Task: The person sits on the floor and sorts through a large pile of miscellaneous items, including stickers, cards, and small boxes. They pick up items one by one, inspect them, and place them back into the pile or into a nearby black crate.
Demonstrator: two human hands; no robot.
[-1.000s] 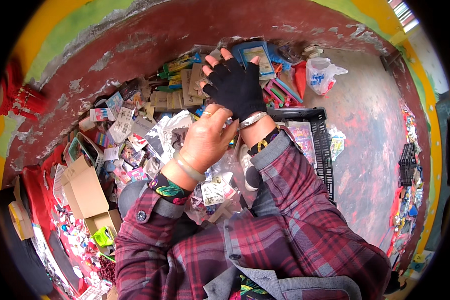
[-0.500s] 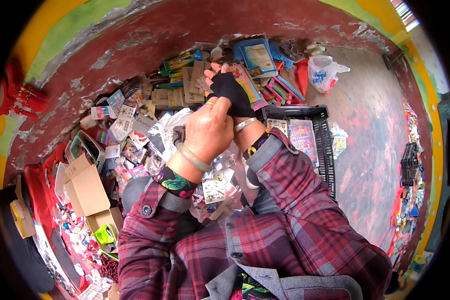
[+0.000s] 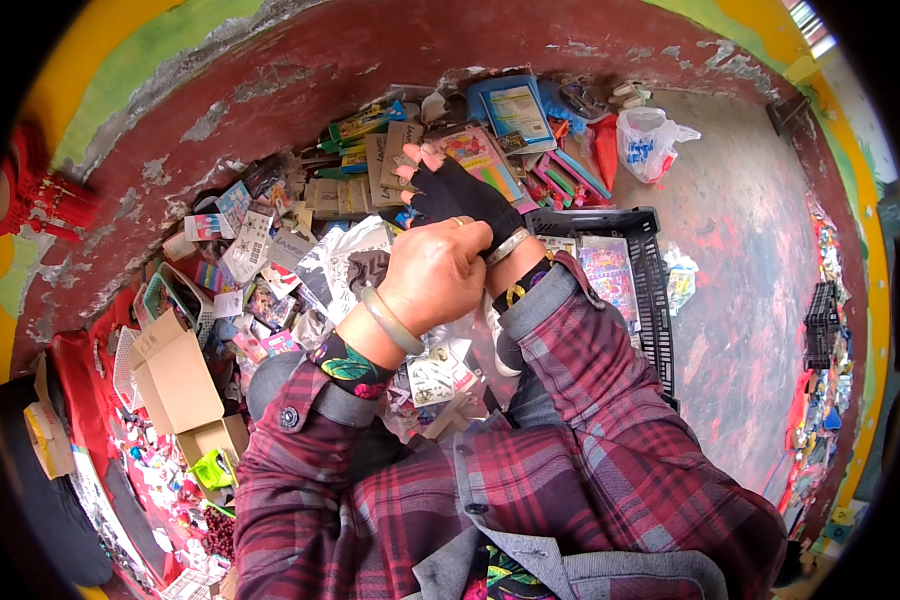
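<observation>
My left hand [image 3: 438,272], bare and wearing a pale bangle [image 3: 391,322], is closed in a pinch on the wrist edge of a black fingerless glove [image 3: 480,212]. The glove covers my right hand [image 3: 442,190], whose fingertips stick out, stretched and slightly apart, with nothing held in them. Below the glove's cuff a silver bracelet [image 3: 508,246] circles the right wrist. Both hands hang over a heap of packets, cards and stationery. Under the left hand shows a white plastic bag [image 3: 355,245]; the left fingers hide part of the glove's cuff.
A black plastic crate [image 3: 652,290] with flat packages stands to the right. An opened cardboard box [image 3: 175,375] and plastic baskets [image 3: 175,300] are at the left. A white bag [image 3: 650,145] lies at the back right, near a blue-covered pack [image 3: 518,115]. A peeling red wall [image 3: 390,45] curves behind.
My left hand has shifted to the right and down, its pinch now closer to the right wrist. My right hand has tilted left, its fingers more stretched out.
</observation>
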